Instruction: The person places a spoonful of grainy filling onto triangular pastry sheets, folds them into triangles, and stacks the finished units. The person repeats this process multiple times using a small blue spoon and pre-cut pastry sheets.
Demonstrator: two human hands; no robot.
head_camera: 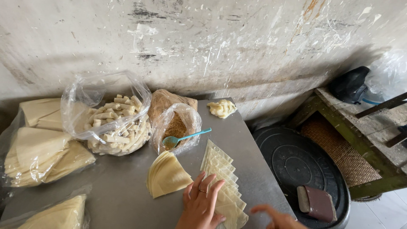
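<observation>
The steel counter (127,186) carried a clear bag of rolled pastries (116,125); a fanned row of wrapper triangles (222,178) lay near its right edge; the left hand (201,203) pressed flat, fingers spread, on them; the right hand (275,217) hovered released beside them.

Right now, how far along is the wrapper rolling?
Done: a clear bag holds many finished rolls. In hand: the left hand presses on a fanned row of triangular wrappers with no filling on them; the right hand hovers at the table edge. Left: that row, the stack beside it, bagged wrappers, and the filling bag with a teal spoon.
</observation>
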